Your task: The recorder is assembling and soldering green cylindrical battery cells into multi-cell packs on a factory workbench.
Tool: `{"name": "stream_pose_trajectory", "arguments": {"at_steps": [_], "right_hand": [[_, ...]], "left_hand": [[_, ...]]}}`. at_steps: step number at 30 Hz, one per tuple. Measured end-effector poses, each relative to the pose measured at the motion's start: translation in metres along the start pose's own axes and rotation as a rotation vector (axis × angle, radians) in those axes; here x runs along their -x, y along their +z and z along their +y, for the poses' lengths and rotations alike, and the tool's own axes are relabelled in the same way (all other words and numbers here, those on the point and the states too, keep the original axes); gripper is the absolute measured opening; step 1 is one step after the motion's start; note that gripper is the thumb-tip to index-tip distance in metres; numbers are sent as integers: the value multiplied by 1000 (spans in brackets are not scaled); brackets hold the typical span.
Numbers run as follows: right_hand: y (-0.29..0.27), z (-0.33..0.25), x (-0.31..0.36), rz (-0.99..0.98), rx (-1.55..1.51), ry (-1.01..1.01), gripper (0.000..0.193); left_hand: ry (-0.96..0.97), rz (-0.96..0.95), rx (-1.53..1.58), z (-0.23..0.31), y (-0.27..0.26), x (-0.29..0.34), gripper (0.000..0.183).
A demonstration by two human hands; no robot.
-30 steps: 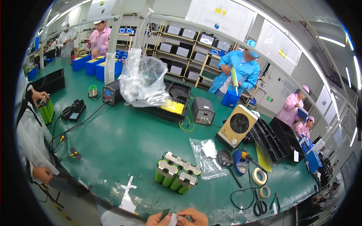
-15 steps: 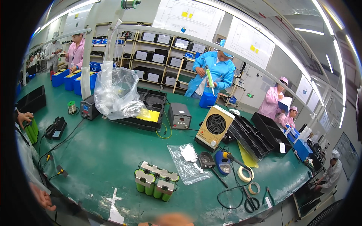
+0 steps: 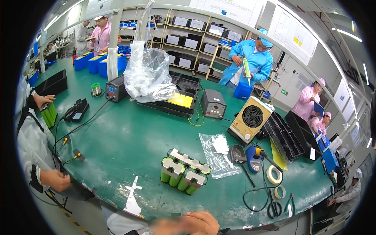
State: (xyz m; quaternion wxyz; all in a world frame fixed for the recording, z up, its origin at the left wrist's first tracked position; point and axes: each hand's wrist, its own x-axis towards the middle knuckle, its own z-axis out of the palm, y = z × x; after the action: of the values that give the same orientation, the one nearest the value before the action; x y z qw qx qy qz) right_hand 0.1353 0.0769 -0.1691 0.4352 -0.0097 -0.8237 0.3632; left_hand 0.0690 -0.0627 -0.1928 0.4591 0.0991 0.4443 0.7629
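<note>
At the near edge of the bench, a pale sleeve leads to my left hand (image 3: 166,226), which is smeared. Bent fingers, apparently of my right hand (image 3: 205,220), lie against it; where one hand ends and the other begins is unclear. Anything between them is hidden. Just beyond stands a pack of green cylindrical battery cells (image 3: 174,181) with silvery metal plates across its top, apart from both hands. To its right lies a clear plastic bag (image 3: 207,145) with white pieces on it.
Right of the pack are a soldering iron stand (image 3: 253,162), tape rolls (image 3: 274,174), scissors (image 3: 274,207), pliers (image 3: 289,204) and a fan unit (image 3: 250,119). At left, a co-worker's hand (image 3: 45,100) holds green cells (image 3: 49,114); their other hand (image 3: 56,180) hangs beside the bench.
The view has swung left and down, so the bench sits further right. My hands show more at the near edge. The co-worker at left shows more. The battery pack appears unmoved on the bench.
</note>
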Motion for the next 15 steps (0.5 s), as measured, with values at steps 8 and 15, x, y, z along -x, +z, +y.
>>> {"name": "stream_pose_trajectory", "arguments": {"at_steps": [8, 15], "right_hand": [[5, 4, 2, -24, 43, -79, 22], [3, -3, -1, -46, 42, -41, 20]], "left_hand": [[-12, 16, 48, -3, -2, 1, 34], [37, 13, 48, -4, -1, 4, 32]]}}
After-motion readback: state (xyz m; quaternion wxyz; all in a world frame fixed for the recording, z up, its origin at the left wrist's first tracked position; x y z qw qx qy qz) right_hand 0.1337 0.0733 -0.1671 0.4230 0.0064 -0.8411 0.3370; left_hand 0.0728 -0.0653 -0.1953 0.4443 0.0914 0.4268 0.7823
